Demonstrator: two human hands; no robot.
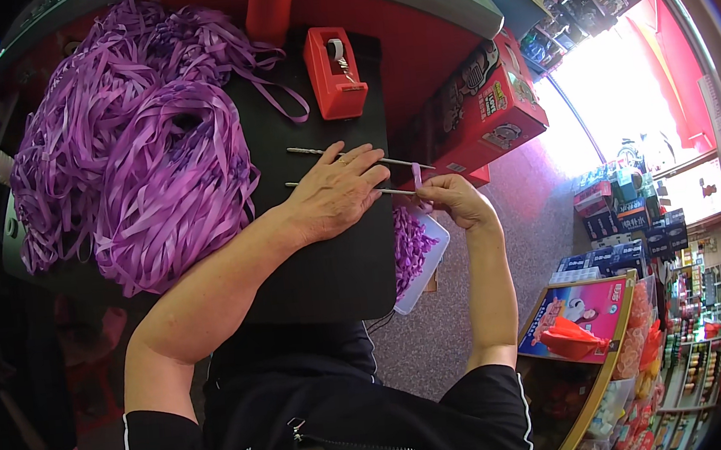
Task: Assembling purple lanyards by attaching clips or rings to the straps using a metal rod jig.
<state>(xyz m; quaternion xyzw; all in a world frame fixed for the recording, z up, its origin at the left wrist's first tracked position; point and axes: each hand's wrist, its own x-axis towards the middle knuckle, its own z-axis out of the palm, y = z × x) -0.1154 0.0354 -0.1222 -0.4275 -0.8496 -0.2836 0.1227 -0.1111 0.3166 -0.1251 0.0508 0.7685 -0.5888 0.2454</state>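
Observation:
Two thin metal rods (399, 192) lie nearly parallel across a black tabletop (297, 282), their right ends reaching past its edge. Over their middle rests my left hand (336, 191), palm down with fingers stretched out and slightly apart. My right hand (454, 200) is closed in a pinch on a purple ribbon (417, 177) at the rods' right ends. The ribbon passes around or across both rods; which, I cannot tell. Left of my hands is a large tangled heap of purple ribbon (167, 173).
A red tape dispenser (337, 77) stands at the table's far side. Beside the right edge, lower down, a clear plastic bin (425, 279) contains many small purple ribbon pieces. A red box (487, 102) is beyond, and a display case (579, 317) stands at the right.

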